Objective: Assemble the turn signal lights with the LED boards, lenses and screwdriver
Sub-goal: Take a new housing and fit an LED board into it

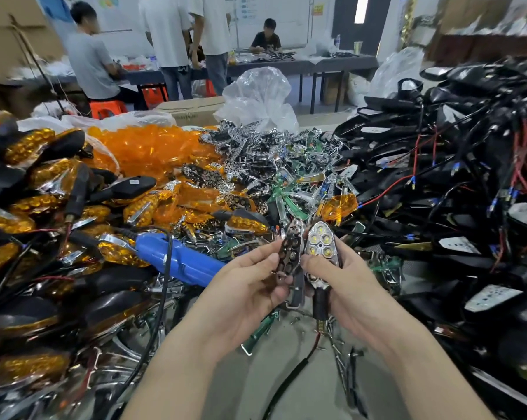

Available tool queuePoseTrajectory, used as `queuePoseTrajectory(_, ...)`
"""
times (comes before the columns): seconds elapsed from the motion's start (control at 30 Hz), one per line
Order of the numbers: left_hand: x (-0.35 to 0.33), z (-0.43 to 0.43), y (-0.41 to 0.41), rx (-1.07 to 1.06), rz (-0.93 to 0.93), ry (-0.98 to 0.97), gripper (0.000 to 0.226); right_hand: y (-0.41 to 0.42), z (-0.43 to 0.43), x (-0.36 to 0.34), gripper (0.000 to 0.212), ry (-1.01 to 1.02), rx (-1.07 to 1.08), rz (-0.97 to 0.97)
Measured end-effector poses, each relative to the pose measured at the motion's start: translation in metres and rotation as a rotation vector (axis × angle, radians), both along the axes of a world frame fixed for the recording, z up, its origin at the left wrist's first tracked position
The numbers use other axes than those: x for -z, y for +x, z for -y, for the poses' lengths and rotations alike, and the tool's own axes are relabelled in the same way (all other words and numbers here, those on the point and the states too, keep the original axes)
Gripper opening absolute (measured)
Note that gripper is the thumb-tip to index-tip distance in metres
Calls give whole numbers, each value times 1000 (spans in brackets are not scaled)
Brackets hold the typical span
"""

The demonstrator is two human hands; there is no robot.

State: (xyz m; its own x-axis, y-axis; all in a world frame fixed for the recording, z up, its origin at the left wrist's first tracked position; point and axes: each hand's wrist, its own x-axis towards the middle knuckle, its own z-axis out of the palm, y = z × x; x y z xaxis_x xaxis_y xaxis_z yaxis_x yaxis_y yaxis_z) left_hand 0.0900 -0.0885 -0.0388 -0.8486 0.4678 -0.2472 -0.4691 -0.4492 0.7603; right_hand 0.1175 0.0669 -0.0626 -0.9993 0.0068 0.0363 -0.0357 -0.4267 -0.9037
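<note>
My left hand (250,286) pinched a chrome reflector (290,253), my right hand (356,286) gripped the turn signal light (322,259) just beside it, LED board seemingly in, lens and screws not yet on, screwdriver (180,260) idle.

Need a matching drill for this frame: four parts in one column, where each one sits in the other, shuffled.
Things:
1. blue plastic electric screwdriver
2. chrome reflector plate with round holes
3. black-stemmed turn signal light showing LEDs
4. heap of clear orange lenses

Places:
a. held in the right hand
b. piled behind the hands, toward the left
c. lying on loose parts just left of the hands
d. pinched in the left hand

Pairs: 1-c, 2-d, 3-a, 4-b
</note>
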Motion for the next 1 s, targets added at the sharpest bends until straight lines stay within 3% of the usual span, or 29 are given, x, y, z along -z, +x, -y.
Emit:
queuePoseTrajectory(0.17, -1, 1, 0, 16, 37, 55, 32, 0, 2, -1, 26, 36, 5, -4)
queuePoseTrajectory(0.3, -3, 1, -3, -104, -24, 129, 27, -2, 1, -1, 26, 28, 77, 7)
queuePoseTrajectory(0.53, 1, 0, -3, -384, -210, -182, 18, -11, -9, 0, 14, -26, 323, 54)
queuePoseTrajectory(0.67, 1, -1, -6, -432, -207, -179, 11, -11, -10, -3, 12, -206, 279, 62)
queuePoseTrajectory(0.8, 4, -8, -1, -424, -224, -221, 14, -9, -3, -3, 18, -226, 194, 75)
queuePoseTrajectory(1.0, 8, -14, 17, -341, -701, -689, 8, -8, 3, 1, 14, -150, 196, 91)
